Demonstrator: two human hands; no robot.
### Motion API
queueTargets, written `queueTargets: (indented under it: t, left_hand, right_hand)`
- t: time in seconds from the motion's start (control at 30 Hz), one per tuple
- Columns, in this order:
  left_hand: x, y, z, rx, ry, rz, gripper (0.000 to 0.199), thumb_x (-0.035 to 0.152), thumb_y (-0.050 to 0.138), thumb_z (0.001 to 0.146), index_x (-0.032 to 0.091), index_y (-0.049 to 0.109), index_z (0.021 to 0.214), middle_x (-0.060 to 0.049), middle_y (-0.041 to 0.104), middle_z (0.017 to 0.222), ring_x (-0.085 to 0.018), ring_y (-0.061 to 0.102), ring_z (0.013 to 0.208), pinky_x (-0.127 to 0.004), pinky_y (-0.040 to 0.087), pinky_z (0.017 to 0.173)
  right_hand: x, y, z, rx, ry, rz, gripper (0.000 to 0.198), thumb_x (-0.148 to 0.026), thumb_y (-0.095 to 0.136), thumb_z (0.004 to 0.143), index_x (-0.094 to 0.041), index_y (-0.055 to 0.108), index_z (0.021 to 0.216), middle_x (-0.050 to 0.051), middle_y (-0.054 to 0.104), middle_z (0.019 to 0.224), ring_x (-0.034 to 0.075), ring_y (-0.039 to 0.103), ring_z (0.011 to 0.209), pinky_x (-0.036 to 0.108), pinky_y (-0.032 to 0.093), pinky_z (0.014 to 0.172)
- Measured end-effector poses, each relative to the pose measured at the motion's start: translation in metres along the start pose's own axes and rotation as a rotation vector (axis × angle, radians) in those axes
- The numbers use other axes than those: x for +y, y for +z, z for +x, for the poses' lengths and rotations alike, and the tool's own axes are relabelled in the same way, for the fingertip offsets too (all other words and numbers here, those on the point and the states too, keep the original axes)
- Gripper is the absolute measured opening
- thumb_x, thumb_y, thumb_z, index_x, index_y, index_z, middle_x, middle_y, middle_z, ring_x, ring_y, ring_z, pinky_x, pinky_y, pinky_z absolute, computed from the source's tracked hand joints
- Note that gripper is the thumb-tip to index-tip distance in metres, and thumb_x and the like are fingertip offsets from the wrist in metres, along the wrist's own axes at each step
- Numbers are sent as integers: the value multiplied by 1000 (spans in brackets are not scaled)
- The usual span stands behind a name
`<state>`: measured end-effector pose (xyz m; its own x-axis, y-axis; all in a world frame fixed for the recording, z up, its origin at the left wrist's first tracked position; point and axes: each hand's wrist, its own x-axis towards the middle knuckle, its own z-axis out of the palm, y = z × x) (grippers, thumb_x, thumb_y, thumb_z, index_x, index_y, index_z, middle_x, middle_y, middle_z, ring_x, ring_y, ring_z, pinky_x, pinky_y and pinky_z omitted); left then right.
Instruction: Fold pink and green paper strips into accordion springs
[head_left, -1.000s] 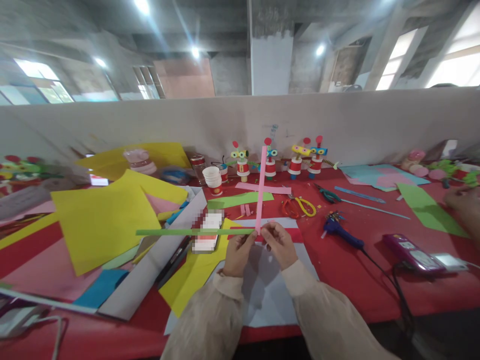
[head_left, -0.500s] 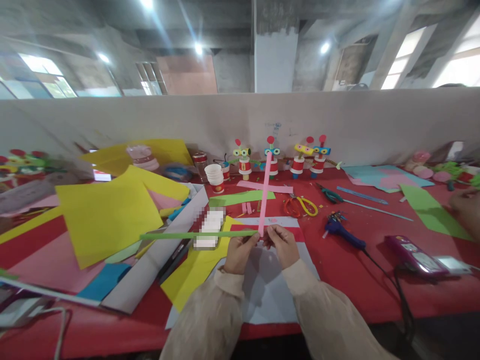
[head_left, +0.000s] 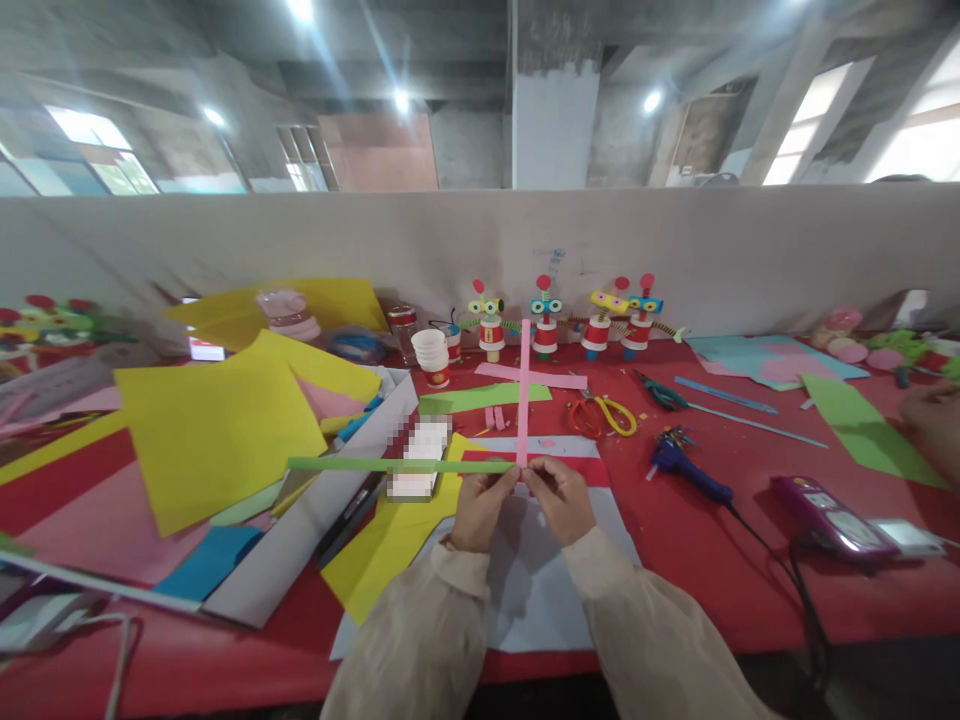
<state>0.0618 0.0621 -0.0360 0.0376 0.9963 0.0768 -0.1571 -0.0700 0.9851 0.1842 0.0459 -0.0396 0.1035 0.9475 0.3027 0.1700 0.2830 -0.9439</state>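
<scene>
A long green paper strip (head_left: 360,464) reaches left from my fingertips, and a pink paper strip (head_left: 523,390) stands away from me at about a right angle to it. Where the two strips meet, my left hand (head_left: 480,505) pinches the green one's end between thumb and finger. My right hand (head_left: 561,500) is closed at the same corner, its fingertips against the pink strip's base. Fingers partly hide the joint. Beneath both hands lies a pale grey sheet (head_left: 544,600), with a red paper piece (head_left: 589,468) just beyond them.
Paper-cup robot figures (head_left: 491,332) stand along the back partition, beside stacked paper cups (head_left: 430,355). To the right lie scissors (head_left: 615,415), pliers (head_left: 660,390) and a glue gun (head_left: 690,470) with its cord. Coloured sheets (head_left: 217,430) fill the left side. Another person's hand (head_left: 934,415) shows far right.
The pink strip has swung slightly left at its top and now stands nearly straight. My right fingers have closed in on the corner beside my left hand.
</scene>
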Motion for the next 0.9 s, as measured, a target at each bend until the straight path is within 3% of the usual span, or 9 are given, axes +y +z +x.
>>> queueTargets:
  t: [0.13,0.27,0.43,0.6,0.77,0.9]
  left_hand:
    - [-3,2,0,11,-15,-89,16,30,73,58,15,66,61,-1,62,60,-14,53,60,-26,42,60]
    - [-4,1,1,82,-60,-70,20,32,74,57,14,65,54,-3,61,54,-15,54,56,-27,43,57]
    - [0,2,1,77,-63,-59,22,32,73,58,14,62,50,-1,58,50,-12,51,51,-25,40,52]
    - [4,4,-1,39,-66,-115,19,28,72,59,14,62,51,1,57,49,-11,49,50,-24,39,52]
    - [-1,2,1,0,-83,-149,19,28,72,60,14,62,52,2,56,49,-11,49,51,-25,39,54]
    - [-5,-2,4,-92,-188,-223,15,23,77,52,14,68,60,-1,62,58,-12,51,56,-25,39,55]
  right_hand:
    - [1,-2,0,2,-22,-27,18,-33,56,75,-20,59,64,-2,53,52,12,46,49,23,35,48]
    - [2,-2,-1,5,-27,-42,18,-33,56,75,-20,60,64,-1,55,54,13,47,51,23,34,48]
    - [5,1,-1,6,26,9,20,-36,56,76,-19,60,65,-1,57,53,13,51,49,23,38,47]
    - [3,5,-1,16,56,190,21,-37,62,71,-20,61,83,2,66,64,16,61,56,26,45,51]
    - [2,5,1,-27,110,219,16,-35,63,70,-19,65,71,2,66,60,17,61,57,27,47,51]
    - [7,2,4,43,144,308,14,-32,67,66,-19,66,72,0,64,55,15,58,51,26,45,47]
